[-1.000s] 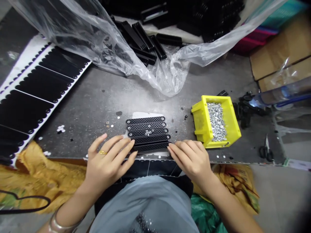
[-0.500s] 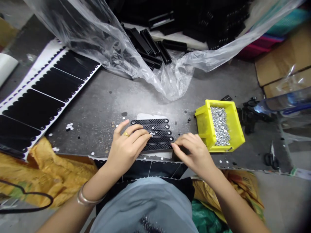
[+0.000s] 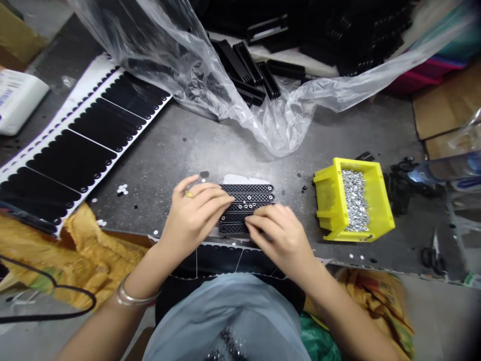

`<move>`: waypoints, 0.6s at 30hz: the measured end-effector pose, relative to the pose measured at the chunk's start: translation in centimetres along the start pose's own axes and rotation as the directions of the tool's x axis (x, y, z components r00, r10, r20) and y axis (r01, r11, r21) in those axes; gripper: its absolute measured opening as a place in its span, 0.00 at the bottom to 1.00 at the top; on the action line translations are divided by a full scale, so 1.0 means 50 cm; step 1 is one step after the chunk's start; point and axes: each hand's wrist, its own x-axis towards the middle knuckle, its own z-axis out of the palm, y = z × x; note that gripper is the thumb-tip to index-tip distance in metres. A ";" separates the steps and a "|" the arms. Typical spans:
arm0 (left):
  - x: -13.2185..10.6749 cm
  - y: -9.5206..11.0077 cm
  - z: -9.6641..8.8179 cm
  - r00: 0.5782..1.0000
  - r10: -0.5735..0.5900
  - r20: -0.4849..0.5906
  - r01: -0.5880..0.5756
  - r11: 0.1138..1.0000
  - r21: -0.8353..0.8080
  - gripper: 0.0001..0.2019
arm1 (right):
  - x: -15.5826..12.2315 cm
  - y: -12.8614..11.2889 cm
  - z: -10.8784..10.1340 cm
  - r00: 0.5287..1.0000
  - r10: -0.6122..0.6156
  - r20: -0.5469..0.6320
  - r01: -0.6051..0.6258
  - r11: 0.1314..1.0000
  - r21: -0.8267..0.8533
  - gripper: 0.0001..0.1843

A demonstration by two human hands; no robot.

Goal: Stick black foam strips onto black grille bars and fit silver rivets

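A stack of black mesh plastic strips [image 3: 246,196] lies side by side on the grey table [image 3: 180,145], with small silver washers [image 3: 246,204] sitting on and in their holes. My left hand [image 3: 193,213] covers the strips' left ends, fingers together and pressing on them. My right hand [image 3: 278,233] lies over the lower strips from the right, fingertips on them and hiding their right parts. A gold ring sits on a left finger, and a bangle circles that wrist.
A yellow plastic bin [image 3: 334,200] full of silver washers stands to the right. A black-and-white sheet of scalloped pads [image 3: 71,160] lies at left. A clear plastic bag [image 3: 240,95] and black parts [image 3: 244,62] sit behind; scissors [image 3: 432,258] lie at far right.
Both hands have slid inward, the left onto the strips' left ends and the right across the lower strips, covering more of them. The whole view has shifted slightly.
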 end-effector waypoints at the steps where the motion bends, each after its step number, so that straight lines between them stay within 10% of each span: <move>1: -0.008 -0.002 -0.007 0.999 -0.047 0.000 0.047 0.999 -0.016 0.14 | -0.002 -0.011 0.007 0.999 -0.051 -0.001 0.051 0.999 0.002 0.07; 6: -0.053 -0.002 -0.040 0.961 -0.154 0.230 0.187 0.974 -0.129 0.32 | -0.008 -0.064 0.048 0.958 -0.287 0.028 0.286 0.937 -0.202 0.11; 18: -0.099 0.030 -0.039 0.954 -0.254 0.157 0.280 0.945 -0.168 0.29 | -0.009 -0.070 0.038 0.918 -0.370 0.143 0.397 0.870 -0.293 0.13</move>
